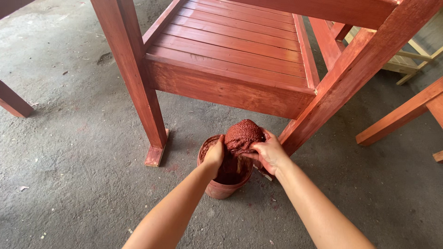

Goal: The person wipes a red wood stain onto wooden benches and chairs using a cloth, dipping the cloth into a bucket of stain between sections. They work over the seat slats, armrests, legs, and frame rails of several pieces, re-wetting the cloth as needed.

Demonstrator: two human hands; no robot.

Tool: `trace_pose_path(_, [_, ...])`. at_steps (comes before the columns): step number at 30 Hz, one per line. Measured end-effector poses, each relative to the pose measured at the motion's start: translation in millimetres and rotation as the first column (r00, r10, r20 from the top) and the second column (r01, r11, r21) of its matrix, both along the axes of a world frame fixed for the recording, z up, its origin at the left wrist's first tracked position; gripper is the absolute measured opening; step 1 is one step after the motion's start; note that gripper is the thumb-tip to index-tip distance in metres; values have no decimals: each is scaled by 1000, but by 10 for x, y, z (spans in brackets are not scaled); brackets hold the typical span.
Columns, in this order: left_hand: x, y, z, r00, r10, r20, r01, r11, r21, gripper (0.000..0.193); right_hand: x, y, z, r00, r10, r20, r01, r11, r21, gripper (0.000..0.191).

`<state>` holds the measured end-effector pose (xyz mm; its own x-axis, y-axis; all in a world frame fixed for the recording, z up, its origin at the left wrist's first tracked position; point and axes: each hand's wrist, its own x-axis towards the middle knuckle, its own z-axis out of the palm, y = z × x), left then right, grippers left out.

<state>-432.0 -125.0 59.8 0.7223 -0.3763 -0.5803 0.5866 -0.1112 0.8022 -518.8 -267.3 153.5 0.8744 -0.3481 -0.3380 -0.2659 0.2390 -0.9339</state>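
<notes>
A wad of cloth [243,133] soaked in red-brown stain is held over a small stained bucket [220,188] on the concrete floor. My left hand [215,153] grips the cloth's left side above the bucket's rim. My right hand [270,151] squeezes its right side. Dark stain shows inside the bucket below the cloth. Just beyond stands a red-stained wooden chair frame [230,87] with a slatted seat.
The chair's front left leg [138,87] rests on a small block left of the bucket. A slanted leg [350,74] runs down to the right of my hands. Another stained piece [401,113] lies at right, unstained wood [406,60] behind it.
</notes>
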Motion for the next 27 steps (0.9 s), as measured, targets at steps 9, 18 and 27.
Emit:
trace_pose_path(9, [-150,103,249,975,196,-104,-212,959,-189,92,-80,-52,-565,992,101,80,-117,968,222,59])
trace_pose_path(18, [-7,147,-47,948,302,103,-278,941,-194,42,-28,-45,-290,945,264,-194,-217,948,231,59])
trace_pose_path(27, [25,-12,-74,942,334,-6,-324,910,-257,42,214,210,-453,967,46,-250,-2,985,171,53])
